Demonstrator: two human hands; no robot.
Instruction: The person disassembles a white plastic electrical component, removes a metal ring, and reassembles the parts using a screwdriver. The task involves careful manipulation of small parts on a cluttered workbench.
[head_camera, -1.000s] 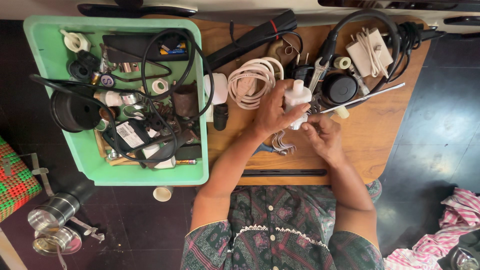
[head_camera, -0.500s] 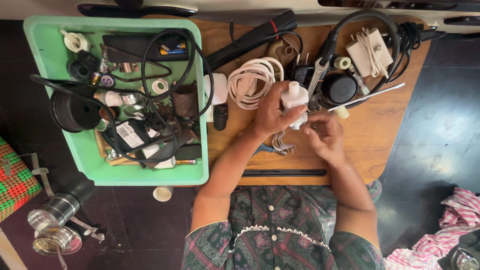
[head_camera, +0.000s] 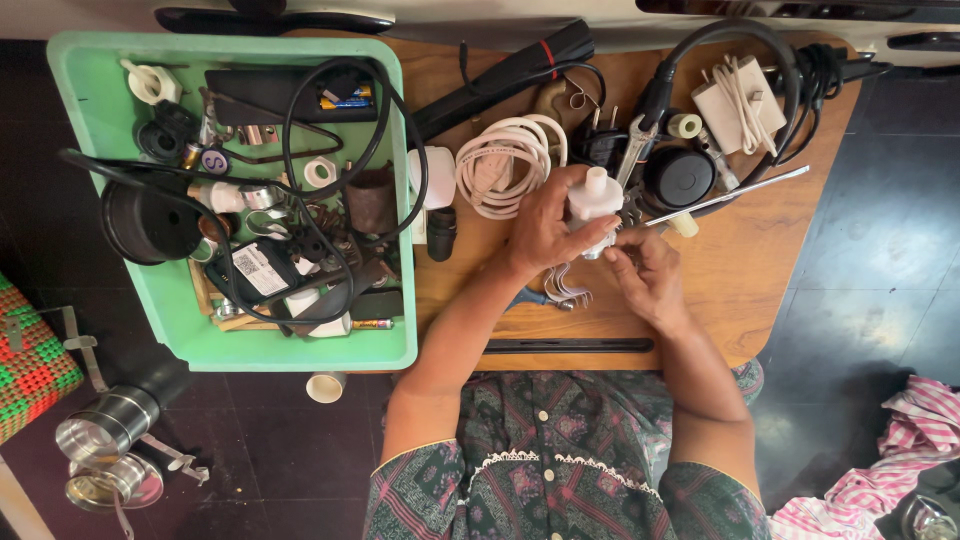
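My left hand (head_camera: 545, 225) grips a white plastic lamp holder (head_camera: 592, 197) above the wooden table (head_camera: 760, 260). Its short neck points away from me. My right hand (head_camera: 645, 272) pinches the lower end of the same part with thumb and fingers. Thin grey wires (head_camera: 565, 285) trail down from the part between my two hands. A coil of white cable (head_camera: 495, 165) lies just beyond my left hand. A long metal rod (head_camera: 730, 195) slants to the right of my right hand.
A green plastic tray (head_camera: 180, 335) on the left holds black cables, fittings, batteries and small parts. On the table lie a black round cap (head_camera: 680, 178), a white adapter with cord (head_camera: 738, 100), a black folded tool (head_camera: 500, 75) and black cables (head_camera: 790, 60). Metal cups (head_camera: 105, 450) stand on the dark floor.
Both hands shifted slightly on the white lamp holder; the right fingers moved a little along its lower end. Everything else stays in place.
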